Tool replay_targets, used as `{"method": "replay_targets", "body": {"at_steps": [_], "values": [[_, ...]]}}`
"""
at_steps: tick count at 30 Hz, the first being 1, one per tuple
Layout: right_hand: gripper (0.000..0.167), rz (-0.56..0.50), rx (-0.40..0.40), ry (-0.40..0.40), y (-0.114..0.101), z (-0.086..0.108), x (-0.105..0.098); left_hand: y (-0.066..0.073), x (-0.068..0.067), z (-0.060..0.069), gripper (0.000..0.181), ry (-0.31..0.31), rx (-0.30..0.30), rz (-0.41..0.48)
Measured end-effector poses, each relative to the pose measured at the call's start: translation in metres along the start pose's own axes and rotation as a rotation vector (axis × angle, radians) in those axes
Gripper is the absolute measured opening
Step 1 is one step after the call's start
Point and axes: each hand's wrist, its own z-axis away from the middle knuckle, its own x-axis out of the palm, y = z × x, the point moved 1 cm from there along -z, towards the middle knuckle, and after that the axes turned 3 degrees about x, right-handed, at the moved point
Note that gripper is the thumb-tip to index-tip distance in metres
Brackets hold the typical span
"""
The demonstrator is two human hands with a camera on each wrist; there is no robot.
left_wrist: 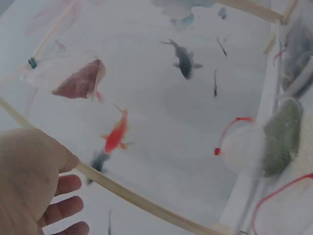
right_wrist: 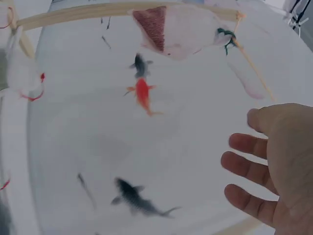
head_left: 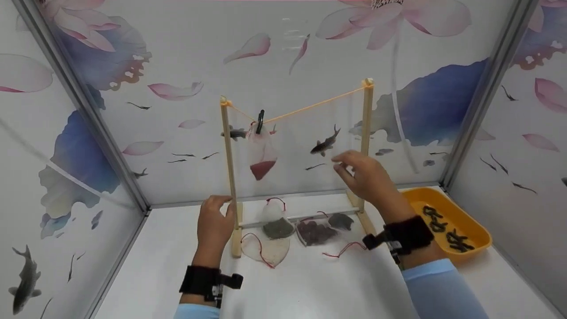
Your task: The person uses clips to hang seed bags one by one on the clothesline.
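A drawstring mesh pouch (head_left: 262, 153) with dark red contents hangs from an orange cord (head_left: 310, 106), held by a dark clip (head_left: 260, 122). The cord runs between two wooden posts and sags at the pouch. My left hand (head_left: 215, 223) is beside the left post (head_left: 228, 164); in the left wrist view its thumb tip meets or overlaps the post (left_wrist: 146, 205), and contact is unclear. My right hand (head_left: 365, 175) hovers near the right post (head_left: 366, 124), below the cord, fingers loosely bent and holding nothing. The right wrist view shows the pouch (right_wrist: 154, 29) away from the fingers.
On the white table lie a pouch with green contents (head_left: 278, 228), a pale pouch (head_left: 274, 250), a pouch with dark purple contents (head_left: 315, 232) and a small dark one (head_left: 341, 221). A yellow tray (head_left: 480, 235) at right holds several dark clips (head_left: 458, 241). Printed panels enclose the table.
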Motion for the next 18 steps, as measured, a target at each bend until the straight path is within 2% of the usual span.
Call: {"method": "replay_targets", "body": {"at_steps": [4,7,9,12,15,18], "values": [[0.031,0.01,0.341,-0.237,0.04,0.05,0.024,-0.036,0.017,0.025,0.03,-0.169,-0.146,-0.088],[0.035,0.035,0.506,-0.329,0.069,0.078,0.034,-0.056,0.025,0.039,0.03,-0.249,-0.209,-0.134],[0.037,0.063,0.571,-0.355,0.086,0.093,0.033,-0.066,0.03,0.047,0.03,-0.28,-0.232,-0.152],[0.043,0.095,0.679,-0.39,0.11,0.106,0.018,-0.076,0.035,0.059,0.029,-0.313,-0.238,-0.164],[0.048,0.095,0.785,-0.432,0.136,0.113,-0.008,-0.082,0.037,0.067,0.026,-0.325,-0.242,-0.163],[0.052,0.107,0.866,-0.491,0.16,0.122,-0.038,-0.085,0.037,0.07,0.024,-0.327,-0.238,-0.179]]}}
